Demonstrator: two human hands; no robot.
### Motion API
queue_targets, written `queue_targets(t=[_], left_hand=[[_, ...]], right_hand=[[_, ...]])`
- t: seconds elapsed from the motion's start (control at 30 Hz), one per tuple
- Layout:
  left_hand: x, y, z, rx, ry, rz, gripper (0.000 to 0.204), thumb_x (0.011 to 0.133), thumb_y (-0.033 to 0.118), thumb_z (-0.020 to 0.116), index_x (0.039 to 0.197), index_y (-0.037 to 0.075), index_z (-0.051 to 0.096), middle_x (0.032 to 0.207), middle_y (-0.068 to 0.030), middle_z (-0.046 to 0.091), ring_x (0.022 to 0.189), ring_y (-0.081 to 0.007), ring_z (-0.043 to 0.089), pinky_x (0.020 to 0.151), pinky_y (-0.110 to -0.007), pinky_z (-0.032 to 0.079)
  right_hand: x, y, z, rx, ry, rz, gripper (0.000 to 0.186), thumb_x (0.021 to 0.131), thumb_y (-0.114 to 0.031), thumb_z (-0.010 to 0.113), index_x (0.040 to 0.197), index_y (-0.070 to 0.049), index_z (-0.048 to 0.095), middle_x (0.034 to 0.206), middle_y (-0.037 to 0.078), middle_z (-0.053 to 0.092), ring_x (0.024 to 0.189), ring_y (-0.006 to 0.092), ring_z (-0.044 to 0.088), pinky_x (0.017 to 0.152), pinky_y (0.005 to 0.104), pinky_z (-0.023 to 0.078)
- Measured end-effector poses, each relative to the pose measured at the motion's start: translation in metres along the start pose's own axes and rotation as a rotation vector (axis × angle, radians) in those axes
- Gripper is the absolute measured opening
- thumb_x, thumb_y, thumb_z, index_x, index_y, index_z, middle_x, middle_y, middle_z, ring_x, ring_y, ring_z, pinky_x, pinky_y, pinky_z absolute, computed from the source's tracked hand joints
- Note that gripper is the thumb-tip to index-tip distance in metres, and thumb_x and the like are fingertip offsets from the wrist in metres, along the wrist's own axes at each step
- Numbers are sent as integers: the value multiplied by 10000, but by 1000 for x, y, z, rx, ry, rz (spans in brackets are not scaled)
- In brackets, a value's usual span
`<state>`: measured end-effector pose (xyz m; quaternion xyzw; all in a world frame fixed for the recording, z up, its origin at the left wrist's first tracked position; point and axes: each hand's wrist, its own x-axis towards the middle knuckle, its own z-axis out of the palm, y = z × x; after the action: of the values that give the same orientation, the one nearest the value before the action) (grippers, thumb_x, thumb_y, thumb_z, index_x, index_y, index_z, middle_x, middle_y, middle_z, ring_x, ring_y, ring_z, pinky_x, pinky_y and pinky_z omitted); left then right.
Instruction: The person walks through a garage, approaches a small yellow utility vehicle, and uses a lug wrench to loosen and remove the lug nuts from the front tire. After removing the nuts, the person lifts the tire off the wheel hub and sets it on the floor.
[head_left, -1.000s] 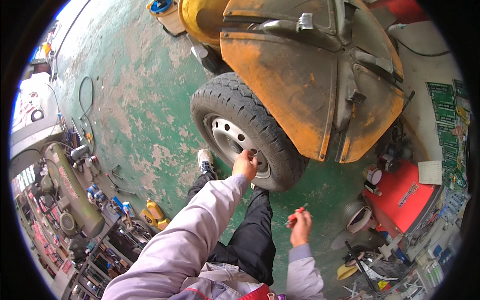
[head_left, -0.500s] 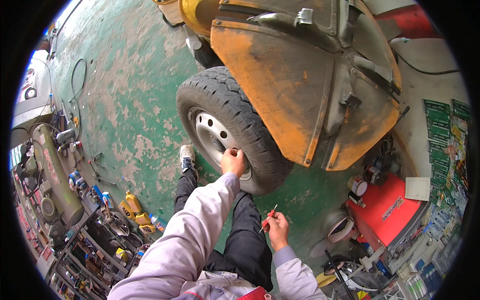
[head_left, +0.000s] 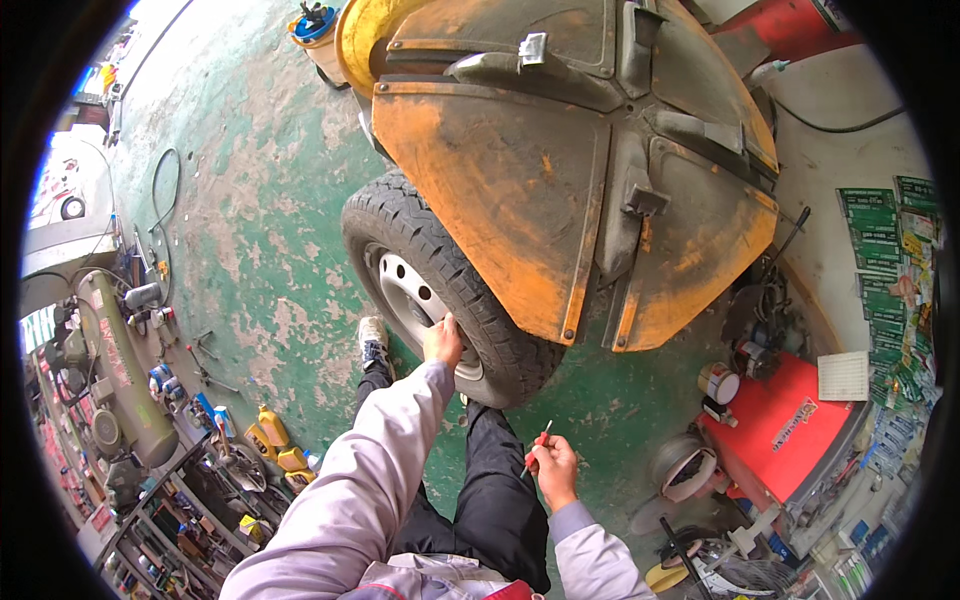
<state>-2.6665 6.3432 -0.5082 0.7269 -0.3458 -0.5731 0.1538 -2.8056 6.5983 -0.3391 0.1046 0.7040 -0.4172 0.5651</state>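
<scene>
The person's left arm reaches far out in front, long and almost straight, in a pale sleeve (head_left: 350,480). At its end, the left hand (head_left: 443,342) is up against the wheel (head_left: 450,290), by the silver rim (head_left: 402,300). Its fingers are bunched close together, and the back of the hand faces up. The fingertips are hidden, so it is not clear if they pinch something there.

The right arm is bent and kept nearer the body. The right hand (head_left: 556,472) is beside the right leg, well apart from the wheel. Its thumb and fingers are closed around a small red tool (head_left: 541,440). The tool is held at a slant, and a thin metal bit pokes out at each end of the red part.

The wheel is on its edge on the green floor (head_left: 270,250), right in front of the person's legs. It leans a bit, with its rim side turned to the left. The tire is dark gray and dusty, with chunky blocks and deep grooves all round. The rim is shiny and has round dark holes in it. A big, worn orange plate (head_left: 490,200) covers part of the tire from above. One light shoe (head_left: 373,345) is just beside the wheel.
</scene>
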Motion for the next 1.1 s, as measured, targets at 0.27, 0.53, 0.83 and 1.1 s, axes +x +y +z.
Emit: queue_targets(t=[0.27,0.53,0.83,1.1], left_hand=[[11,1,-7,-222,-95,-284,205,974,256,571,892,88,655,674,-4,560,466,-177,504,423,-380,438],[7,3,-1,-54,-78,-276,325,990,362,581,904,67,686,656,-45,574,445,-222,502,415,-394,425],[-20,23,0,-250,-139,-314,350,1027,378,582,747,170,553,561,50,436,433,-126,391,406,-327,287],[-25,34,0,-395,-140,-416,391,1044,381,560,751,122,569,582,3,496,448,-155,445,413,-352,329]], right_hand=[[3,5,-5,-33,26,13,94,975,-62,640,1059,-44,601,799,51,701,625,100,628,556,248,478],[6,6,10,-53,-16,-18,99,977,-57,627,1070,-47,593,790,50,686,617,103,621,544,254,480],[12,0,14,-112,-37,-43,97,978,-75,633,1066,-58,596,792,42,690,621,92,615,548,240,468],[11,-2,23,-98,-47,-11,98,975,-52,637,1064,-40,599,823,48,689,659,97,629,591,249,501]])
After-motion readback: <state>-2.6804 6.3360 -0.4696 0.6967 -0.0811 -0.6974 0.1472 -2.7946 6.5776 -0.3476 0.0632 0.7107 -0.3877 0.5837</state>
